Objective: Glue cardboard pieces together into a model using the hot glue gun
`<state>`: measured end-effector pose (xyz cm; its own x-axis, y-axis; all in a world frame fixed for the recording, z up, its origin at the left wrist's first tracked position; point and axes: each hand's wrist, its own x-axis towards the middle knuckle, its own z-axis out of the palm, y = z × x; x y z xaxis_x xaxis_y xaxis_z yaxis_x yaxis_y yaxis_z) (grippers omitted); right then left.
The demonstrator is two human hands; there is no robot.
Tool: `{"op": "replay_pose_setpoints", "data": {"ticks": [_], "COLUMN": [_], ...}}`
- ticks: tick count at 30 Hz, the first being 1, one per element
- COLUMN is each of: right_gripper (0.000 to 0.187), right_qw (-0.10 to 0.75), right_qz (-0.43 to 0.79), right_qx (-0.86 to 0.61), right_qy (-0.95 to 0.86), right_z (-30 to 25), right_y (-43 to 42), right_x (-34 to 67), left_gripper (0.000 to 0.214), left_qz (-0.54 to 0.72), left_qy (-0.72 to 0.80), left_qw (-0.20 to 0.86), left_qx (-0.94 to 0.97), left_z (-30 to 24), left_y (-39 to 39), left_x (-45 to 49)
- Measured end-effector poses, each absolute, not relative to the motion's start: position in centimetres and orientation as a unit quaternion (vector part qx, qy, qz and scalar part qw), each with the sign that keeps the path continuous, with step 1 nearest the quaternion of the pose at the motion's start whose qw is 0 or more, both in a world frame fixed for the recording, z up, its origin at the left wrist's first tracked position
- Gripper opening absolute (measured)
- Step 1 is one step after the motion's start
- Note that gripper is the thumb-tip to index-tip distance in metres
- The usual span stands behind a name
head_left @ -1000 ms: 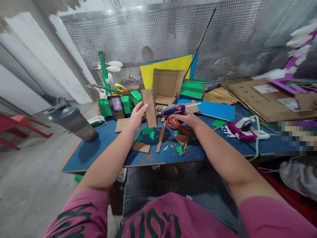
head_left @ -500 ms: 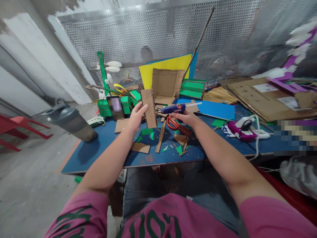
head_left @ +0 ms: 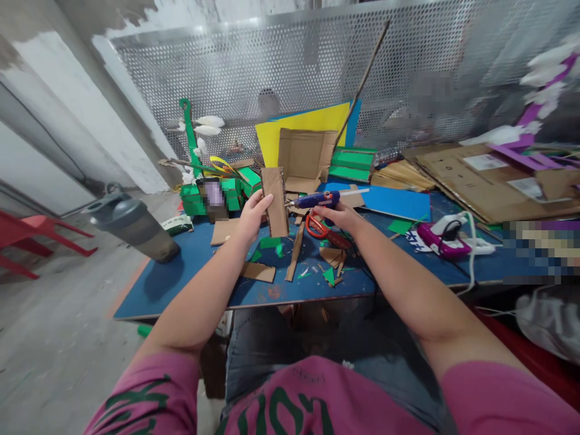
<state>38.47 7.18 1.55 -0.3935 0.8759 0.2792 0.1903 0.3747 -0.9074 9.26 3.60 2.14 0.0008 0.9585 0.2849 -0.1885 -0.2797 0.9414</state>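
Note:
A brown strip of cardboard (head_left: 276,211) stands upright above the table, and my left hand (head_left: 256,212) is closed on its left edge, thumb on its face. My right hand (head_left: 339,216) grips a dark blue hot glue gun (head_left: 315,200) with a white glue stick poking out of its rear. The gun's nozzle points left, at the strip's right edge; whether it touches cannot be made out. Just below the gun lie scissors with red-orange handles (head_left: 317,226), partly hidden by the right hand.
Cardboard scraps (head_left: 257,271) and green bits litter the blue table (head_left: 181,290). A grey shaker bottle (head_left: 131,220) stands left, near a phone (head_left: 214,194). Behind are an open cardboard box (head_left: 304,154) and yellow sheet (head_left: 267,142). A magenta power strip (head_left: 441,238) with cables lies right.
The cardboard strip and my left hand have shifted slightly right and down in the view. The glue gun stays almost in the same place, still aimed at the strip's edge.

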Motion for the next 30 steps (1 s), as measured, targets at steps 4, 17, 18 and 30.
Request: {"op": "replay_pose_setpoints", "data": {"ticks": [4, 17, 18, 30], "right_gripper": [0.052, 0.054, 0.056, 0.065], "right_qw": [0.42, 0.455, 0.455, 0.49], "right_qz": [0.408, 0.378, 0.376, 0.372], "right_qx": [-0.376, -0.363, -0.361, -0.329], "right_qy": [-0.718, -0.72, -0.721, -0.717], "right_z": [1.3, 1.2, 1.3, 1.9], "right_y": [7.4, 7.7, 7.7, 7.5], "right_x": [38.5, 38.5, 38.5, 38.3], "left_gripper": [0.055, 0.058, 0.058, 0.055], "left_qz": [0.61, 0.617, 0.617, 0.599], "left_qy": [0.355, 0.343, 0.34, 0.323], "left_qw": [0.47, 0.458, 0.457, 0.449], "left_qx": [0.531, 0.54, 0.543, 0.579], "left_z": [2.3, 2.7, 2.6, 2.0], "left_y": [3.3, 2.5, 2.6, 3.0], "left_x": [9.5, 10.2, 10.2, 10.0]}}
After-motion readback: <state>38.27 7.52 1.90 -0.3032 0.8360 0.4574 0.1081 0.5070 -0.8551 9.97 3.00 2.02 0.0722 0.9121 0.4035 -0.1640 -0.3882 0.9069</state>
